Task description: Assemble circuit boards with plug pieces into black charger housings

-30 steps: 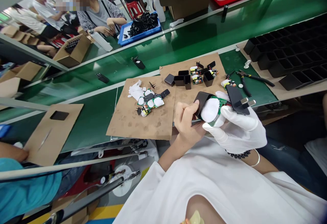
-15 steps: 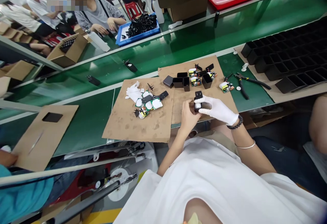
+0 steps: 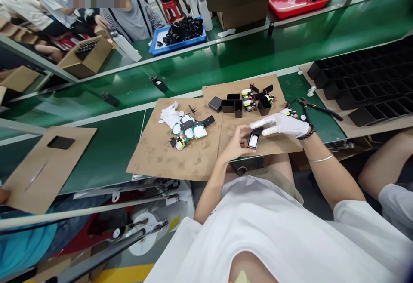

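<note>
My bare left hand (image 3: pixel 235 144) grips a small black plastic case (image 3: pixel 249 145) over the front edge of the cardboard. A white-topped insert (image 3: pixel 253 140) shows inside the case's open end. My right hand (image 3: pixel 281 125), in a white glove with bare fingertips not clearly visible, has thumb and forefinger around a black end piece (image 3: pixel 257 131) at the case's far end. Whether that piece is joined to the insert cannot be made out. Beyond my hands stand several empty black cases (image 3: pixel 227 106) beside circuit boards (image 3: pixel 249 105) with black end pieces.
Left on the cardboard (image 3: pixel 174 162) lie a white glove (image 3: pixel 170 114) and white-covered boards (image 3: pixel 189 133). Cutting pliers (image 3: pixel 319 108) and rows of black cases (image 3: pixel 364 89) are to the right. Black units (image 3: pixel 158 84) sit on the green belt (image 3: pixel 187 74). A co-worker (image 3: pixel 129 16) sits opposite.
The case has tipped so its white insert faces up more, and my right hand has shifted to its far end. Units on the belt have moved left. The co-worker's hands have moved.
</note>
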